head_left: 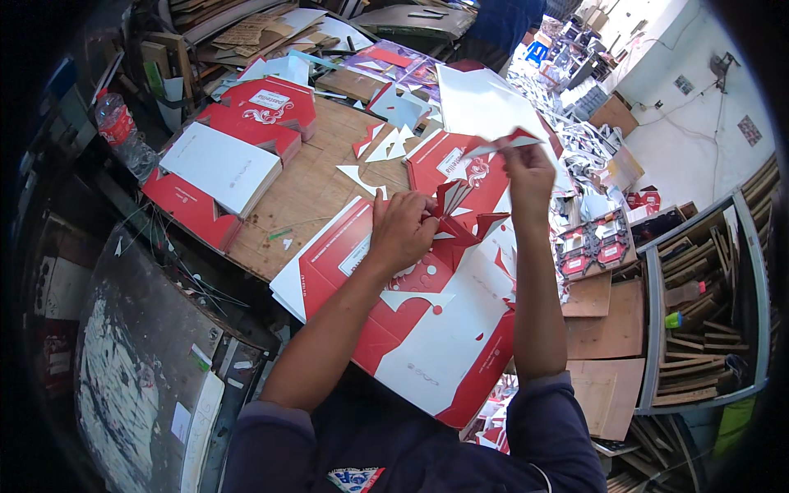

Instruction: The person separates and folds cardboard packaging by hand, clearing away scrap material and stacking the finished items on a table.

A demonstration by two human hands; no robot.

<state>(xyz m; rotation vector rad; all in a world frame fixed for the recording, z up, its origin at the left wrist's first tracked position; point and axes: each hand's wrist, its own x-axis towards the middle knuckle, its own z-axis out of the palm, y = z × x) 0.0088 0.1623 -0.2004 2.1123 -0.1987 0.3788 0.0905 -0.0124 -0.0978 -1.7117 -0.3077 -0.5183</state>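
A stack of printed red-and-white cardboard sheets [415, 370] lies at the table's near edge, with cut lines and loose corners. My left hand [404, 232] rests on it, fingers curled against upturned red-and-white flaps [454, 201]; its fingertips are partly hidden. Raised over the right side of the stack, my right hand [528, 172] pinches a pointed red-and-white cardboard scrap [503, 145], slightly blurred. Below my left hand, a curved white offcut [417, 306] lies on the top sheet. More white offcuts [390, 146] are scattered on the wooden table [329, 152] beyond it.
Neat stacks of die-cut red cardboard [267, 103] and white cardboard [222, 168] stand at the left, beside a plastic bottle [123, 131]. A metal rack [649, 329] holding wooden boards is at the right. Scrap strips [579, 168] pile up beyond the table's right side.
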